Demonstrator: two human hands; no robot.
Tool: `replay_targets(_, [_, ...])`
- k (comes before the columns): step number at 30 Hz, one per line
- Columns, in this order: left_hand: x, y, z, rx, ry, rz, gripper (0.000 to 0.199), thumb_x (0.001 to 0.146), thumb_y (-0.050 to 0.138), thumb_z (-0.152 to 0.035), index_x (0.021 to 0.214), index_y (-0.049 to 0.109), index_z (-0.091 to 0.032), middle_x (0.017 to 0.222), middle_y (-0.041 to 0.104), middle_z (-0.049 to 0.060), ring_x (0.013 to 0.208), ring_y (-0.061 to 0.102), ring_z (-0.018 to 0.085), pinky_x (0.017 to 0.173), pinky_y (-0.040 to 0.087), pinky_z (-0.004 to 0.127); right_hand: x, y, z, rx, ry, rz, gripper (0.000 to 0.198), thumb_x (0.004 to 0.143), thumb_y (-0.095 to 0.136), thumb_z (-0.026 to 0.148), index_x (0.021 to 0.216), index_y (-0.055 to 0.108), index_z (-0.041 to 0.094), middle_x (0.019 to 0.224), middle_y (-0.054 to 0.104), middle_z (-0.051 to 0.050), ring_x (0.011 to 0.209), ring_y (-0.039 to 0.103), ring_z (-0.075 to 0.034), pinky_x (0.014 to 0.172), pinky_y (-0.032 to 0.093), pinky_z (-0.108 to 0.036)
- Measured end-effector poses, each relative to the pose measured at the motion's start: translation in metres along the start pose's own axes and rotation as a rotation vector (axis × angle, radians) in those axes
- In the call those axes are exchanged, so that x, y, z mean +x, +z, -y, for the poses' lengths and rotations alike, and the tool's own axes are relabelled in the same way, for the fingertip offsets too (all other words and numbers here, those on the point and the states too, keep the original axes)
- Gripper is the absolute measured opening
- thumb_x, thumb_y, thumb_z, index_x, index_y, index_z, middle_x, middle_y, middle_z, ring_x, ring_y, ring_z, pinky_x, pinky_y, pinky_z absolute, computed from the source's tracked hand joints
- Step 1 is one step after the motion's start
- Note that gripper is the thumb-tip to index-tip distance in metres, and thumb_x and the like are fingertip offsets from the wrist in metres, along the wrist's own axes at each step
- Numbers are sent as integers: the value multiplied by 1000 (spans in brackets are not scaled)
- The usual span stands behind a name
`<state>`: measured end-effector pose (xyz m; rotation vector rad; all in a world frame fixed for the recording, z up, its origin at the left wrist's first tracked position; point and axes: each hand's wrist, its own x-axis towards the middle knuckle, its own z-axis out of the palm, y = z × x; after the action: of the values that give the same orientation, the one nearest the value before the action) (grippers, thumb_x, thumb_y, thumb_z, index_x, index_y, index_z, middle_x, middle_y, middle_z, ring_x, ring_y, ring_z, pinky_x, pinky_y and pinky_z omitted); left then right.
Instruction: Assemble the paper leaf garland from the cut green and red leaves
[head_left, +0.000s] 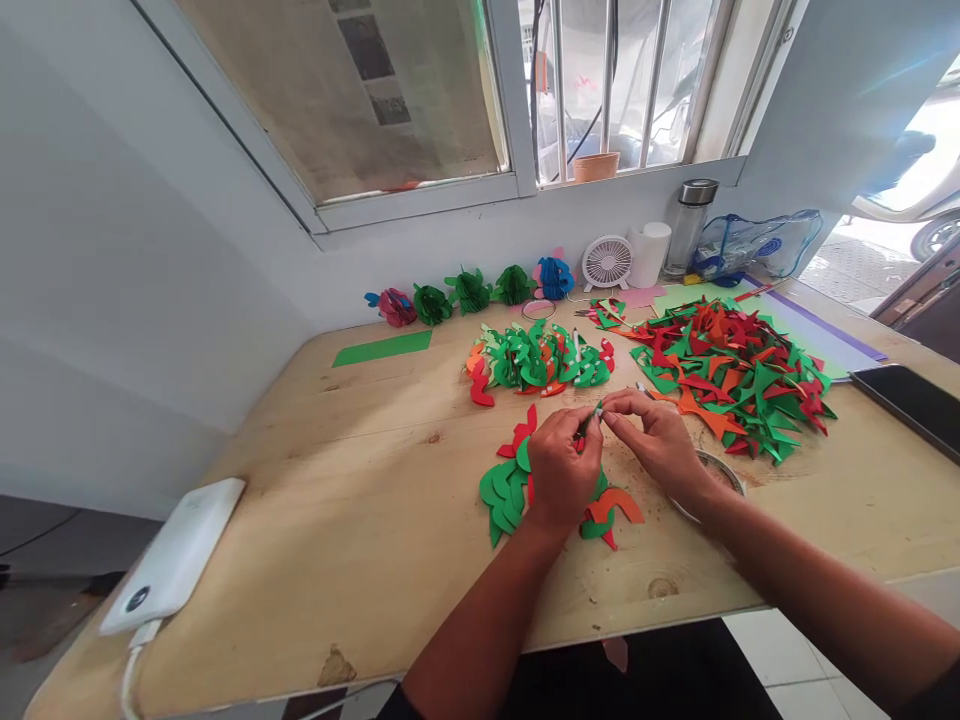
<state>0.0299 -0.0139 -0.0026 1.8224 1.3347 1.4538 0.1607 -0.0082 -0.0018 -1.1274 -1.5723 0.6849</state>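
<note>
My left hand point(564, 462) is closed, pinching a small green paper piece point(599, 406) that is mostly hidden by the fingers. The fingertips of my right hand point(654, 440) meet it at the same spot, thumb and forefinger pressed together, with a tiny whitish bit beside them. Beneath my left hand lies a loose pile of green paper cutouts point(504, 492), with a red cutout point(519, 436) and an orange curved cutout point(619, 505) at its edges. Partly covered by my right wrist is a round roll of tape point(721, 468).
Farther back sits a heap of green and orange cutouts point(532, 355) bearing small white patches. A larger red and green scrap heap point(739, 375) lies right, near a phone point(915, 405). Folded paper figures point(470, 290), a fan point(607, 263) and a glass bottle point(688, 230) line the wall. A power bank point(176, 555) is left.
</note>
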Motion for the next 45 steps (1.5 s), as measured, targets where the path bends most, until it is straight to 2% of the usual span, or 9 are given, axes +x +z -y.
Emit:
replay_targets(8, [-1, 1, 8, 296, 243, -53, 17, 78, 54, -13, 85, 69, -15, 73, 68, 7, 73, 63, 18, 69, 45, 27, 0, 1, 0, -12, -3, -7, 16, 82, 57, 32, 75, 67, 22, 83, 68, -5, 81, 62, -19, 78, 49, -36])
replay_targets(16, [0, 2, 13, 345, 278, -88, 16, 77, 53, -15, 83, 68, -14, 72, 68, 7, 70, 62, 18, 67, 46, 27, -1, 2, -1, -21, 46, 5, 15, 81, 57, 29, 78, 70, 22, 84, 71, -5, 83, 63, -20, 80, 48, -36])
replay_targets(20, [0, 1, 9, 240, 171, -90, 18, 76, 54, -16, 84, 69, -14, 75, 69, 6, 69, 61, 16, 67, 45, 26, 0, 0, -6, -24, 94, 10, 18, 81, 56, 32, 79, 71, 21, 86, 72, -5, 85, 64, -21, 82, 47, -37])
replay_targets(24, [1, -1, 4, -41, -102, -1, 19, 79, 54, -24, 82, 70, -14, 67, 65, 2, 59, 56, 12, 57, 43, 22, 3, -4, -4, -49, 144, -19, 21, 82, 54, 34, 83, 70, 21, 87, 72, -5, 85, 63, -20, 80, 46, -36])
replay_targets(28, [3, -2, 4, -291, -325, 112, 26, 79, 55, -34, 86, 71, -14, 62, 62, -1, 52, 52, 10, 48, 39, 20, 3, -5, 4, -45, 111, 6, 20, 82, 54, 34, 89, 68, 21, 89, 71, -4, 85, 62, -19, 77, 45, -33])
replay_targets(33, [4, -1, 1, -348, -376, 143, 25, 76, 59, -35, 75, 70, -12, 55, 56, -1, 49, 48, 9, 45, 36, 19, 1, -2, 5, -100, 54, -63, 13, 77, 60, 33, 80, 65, 21, 81, 68, -2, 81, 60, -18, 78, 45, -33])
replay_targets(37, [6, 0, -3, -396, -412, 166, 27, 74, 61, -34, 84, 71, -11, 56, 59, 0, 49, 50, 9, 45, 37, 19, 1, -3, 2, -102, 105, -96, 14, 77, 59, 33, 77, 63, 20, 78, 67, -2, 77, 59, -17, 76, 44, -32])
replay_targets(42, [7, 1, -2, -383, -435, 199, 27, 71, 63, -37, 77, 70, -11, 54, 58, 0, 47, 49, 9, 43, 36, 19, 3, -4, 0, -27, 204, -57, 18, 77, 57, 36, 76, 63, 19, 76, 65, -2, 73, 56, -16, 73, 43, -32])
replay_targets(45, [7, 0, -2, -375, -445, 209, 26, 71, 64, -38, 69, 67, -12, 52, 56, -1, 45, 46, 8, 43, 36, 19, 4, -5, -2, 8, 212, -21, 17, 77, 56, 35, 77, 62, 19, 76, 65, -2, 73, 54, -16, 72, 43, -31])
